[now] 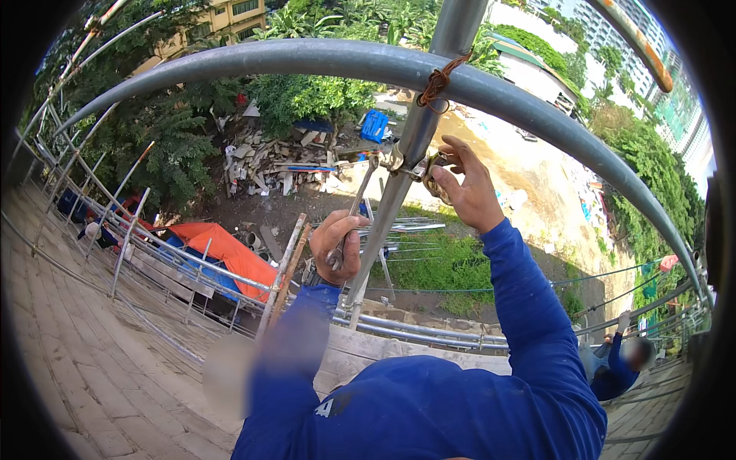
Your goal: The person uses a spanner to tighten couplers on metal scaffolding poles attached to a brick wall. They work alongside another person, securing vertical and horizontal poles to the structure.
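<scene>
My left hand (336, 244) is closed around a metal wrench (360, 190), whose upper end reaches the near side of a scaffold clamp (395, 159). That clamp sits on an upright steel pole (399, 192), below the crossing with a long horizontal pipe (307, 60). On the pole's other side, my right hand (471, 190) has its thumb and fingers at the clamp's brassy outer half (439, 181), gripping it. Parts of that half are hidden by the fingers. Rusty tie wire (438, 79) is wound round the crossing above.
Pipe railings (429, 330) run below my arms along the plank deck (100, 337). At the lower right another person (613, 368) in blue is at the scaffold. Far below lie an orange tarp (222, 253), a debris heap (280, 157) and grass (445, 268).
</scene>
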Demonstrator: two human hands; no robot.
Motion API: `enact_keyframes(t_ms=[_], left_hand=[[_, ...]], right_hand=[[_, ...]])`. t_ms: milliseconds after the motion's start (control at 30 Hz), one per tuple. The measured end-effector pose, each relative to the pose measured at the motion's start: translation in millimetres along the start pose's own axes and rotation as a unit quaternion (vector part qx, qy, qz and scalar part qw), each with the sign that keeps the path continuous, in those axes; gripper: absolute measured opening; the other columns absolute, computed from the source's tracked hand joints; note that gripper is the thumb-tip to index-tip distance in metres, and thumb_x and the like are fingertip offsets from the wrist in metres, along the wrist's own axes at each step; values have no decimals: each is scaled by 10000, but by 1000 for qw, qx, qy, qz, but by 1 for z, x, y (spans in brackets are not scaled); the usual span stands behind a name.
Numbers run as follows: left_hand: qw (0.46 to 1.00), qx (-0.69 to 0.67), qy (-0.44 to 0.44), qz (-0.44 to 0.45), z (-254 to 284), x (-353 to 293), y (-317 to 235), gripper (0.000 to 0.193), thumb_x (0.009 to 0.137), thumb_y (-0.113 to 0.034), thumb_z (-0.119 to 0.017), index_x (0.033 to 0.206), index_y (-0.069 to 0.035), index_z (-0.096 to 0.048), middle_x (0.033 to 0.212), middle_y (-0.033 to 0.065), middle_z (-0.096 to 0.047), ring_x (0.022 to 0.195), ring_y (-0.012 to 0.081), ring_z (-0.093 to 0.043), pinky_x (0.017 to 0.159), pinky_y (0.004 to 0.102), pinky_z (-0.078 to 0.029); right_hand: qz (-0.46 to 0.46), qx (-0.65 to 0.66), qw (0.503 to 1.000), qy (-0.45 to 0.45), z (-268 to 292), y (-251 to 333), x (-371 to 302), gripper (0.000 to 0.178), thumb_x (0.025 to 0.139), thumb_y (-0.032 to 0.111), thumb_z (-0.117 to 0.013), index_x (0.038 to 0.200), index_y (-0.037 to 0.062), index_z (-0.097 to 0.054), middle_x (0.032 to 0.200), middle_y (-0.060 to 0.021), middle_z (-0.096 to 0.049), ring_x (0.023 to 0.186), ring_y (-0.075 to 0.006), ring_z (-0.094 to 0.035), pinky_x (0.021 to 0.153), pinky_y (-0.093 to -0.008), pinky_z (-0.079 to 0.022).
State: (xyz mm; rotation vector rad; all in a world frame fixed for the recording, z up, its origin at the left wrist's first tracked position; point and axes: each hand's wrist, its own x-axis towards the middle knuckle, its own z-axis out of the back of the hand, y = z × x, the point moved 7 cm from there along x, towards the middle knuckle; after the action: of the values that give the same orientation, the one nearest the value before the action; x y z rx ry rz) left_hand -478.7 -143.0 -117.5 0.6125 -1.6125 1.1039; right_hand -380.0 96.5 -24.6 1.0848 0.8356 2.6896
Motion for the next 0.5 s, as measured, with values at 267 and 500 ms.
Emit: enact_keyframes(t_ms=[267, 500], left_hand=[[995, 0, 92, -23, -6, -11, 9, 218, 824, 24, -657, 1035, -28, -631, 1014, 196, -705, 871, 371, -704, 758, 439, -566], [980, 40, 152, -120, -11, 9, -2, 295, 694, 53, -706, 959, -28, -605, 995, 165, -660, 881, 383, -687, 762, 475, -563]], right_hand=[[-87, 100, 989, 67, -41, -22, 9, 361, 1060, 237, -588, 1338, 42, -465, 786, -81, -627, 706, -188, -589, 689, -357, -482], [-74, 101, 990, 67, -42, -26, 10, 300, 1070, 212, -568, 1299, 56, -455, 791, -108, -618, 713, -204, -582, 698, -376, -487]])
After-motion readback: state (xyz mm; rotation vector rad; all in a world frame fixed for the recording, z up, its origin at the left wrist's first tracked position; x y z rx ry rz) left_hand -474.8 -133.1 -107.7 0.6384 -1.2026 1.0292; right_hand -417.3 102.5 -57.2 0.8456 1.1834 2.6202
